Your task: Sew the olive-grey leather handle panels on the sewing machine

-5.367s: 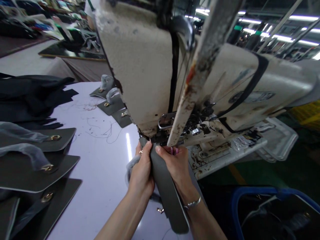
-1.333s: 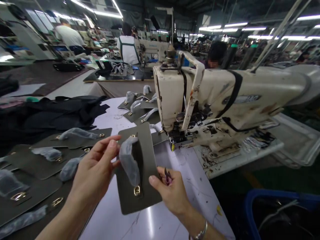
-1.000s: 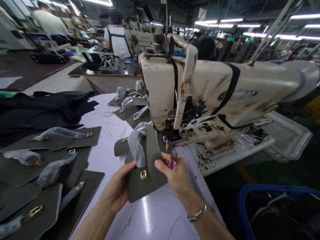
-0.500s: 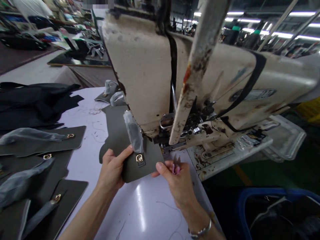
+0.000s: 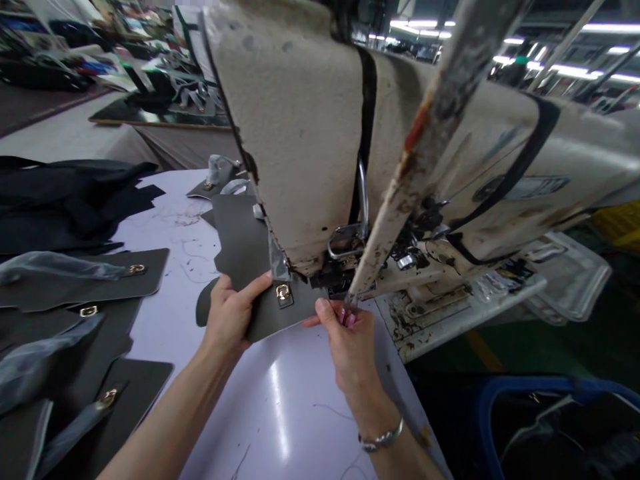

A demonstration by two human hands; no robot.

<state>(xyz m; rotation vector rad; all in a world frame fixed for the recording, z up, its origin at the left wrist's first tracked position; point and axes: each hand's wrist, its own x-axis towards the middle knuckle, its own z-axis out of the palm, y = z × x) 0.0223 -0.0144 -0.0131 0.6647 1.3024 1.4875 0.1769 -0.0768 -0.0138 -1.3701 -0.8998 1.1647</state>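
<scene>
Shifted forward since a moment ago, the grey panel [image 5: 243,247] is now brought up to the sewing machine [image 5: 300,133], its plastic-wrapped handle [image 5: 279,261] mostly hidden behind the machine's head. Its left side is gripped by the left hand [image 5: 231,310], thumb beside the gold buckle [image 5: 283,293]. Small pink scissors [image 5: 349,317] are held in the right hand [image 5: 353,343], and the panel's near right corner is touched by its fingertips.
</scene>
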